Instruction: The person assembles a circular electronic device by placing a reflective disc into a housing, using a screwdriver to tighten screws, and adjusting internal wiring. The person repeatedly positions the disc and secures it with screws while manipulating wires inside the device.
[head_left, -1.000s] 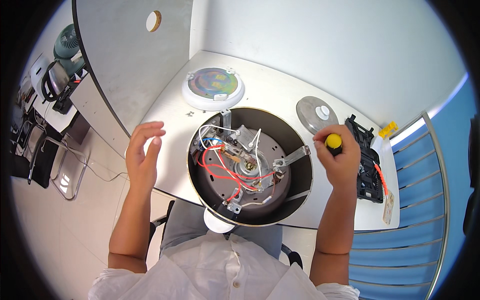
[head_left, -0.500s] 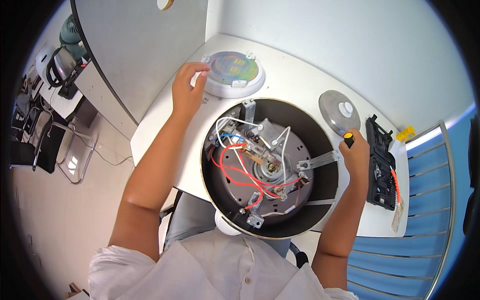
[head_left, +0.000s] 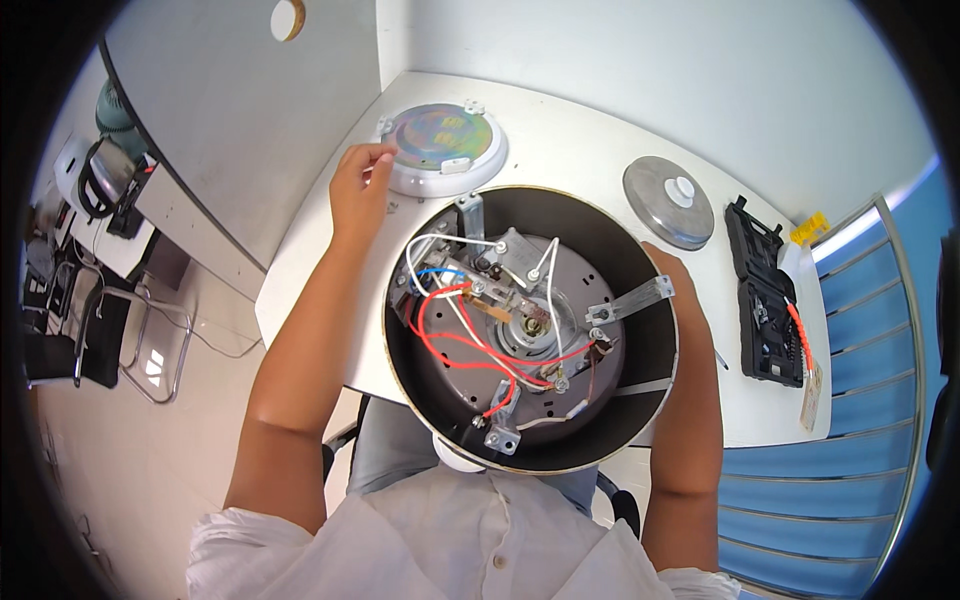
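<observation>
An upturned rice cooker body point(head_left: 655, 400) fills the middle, its open underside facing up. Inside it are red, white and blue wires, a central heating fixture and metal brackets. My left hand point(head_left: 358, 195) hovers at the near left edge of a round white base cover point(head_left: 490, 172) with a shiny disc in its middle. Its fingers are loosely bent, thumb and forefinger slightly apart, and I see nothing between them. My right hand point(head_left: 668, 265) is behind the cooker's right wall, mostly hidden, fingers included. A thin dark shaft point(head_left: 721, 358) shows on the table beside the right forearm.
A metal lid with a white knob point(head_left: 668, 205) lies at the back right of the white table point(head_left: 560, 130). Beyond it are an open black tool case point(head_left: 765, 300) and a yellow piece point(head_left: 808, 228). A grey partition point(head_left: 230, 120) stands left; a metal railing point(head_left: 895, 300) runs along the right.
My right hand has gone down behind the cooker's right wall; the black-and-yellow handle it held is out of sight. My left hand stays near the cover, its thumb and forefinger closer together.
</observation>
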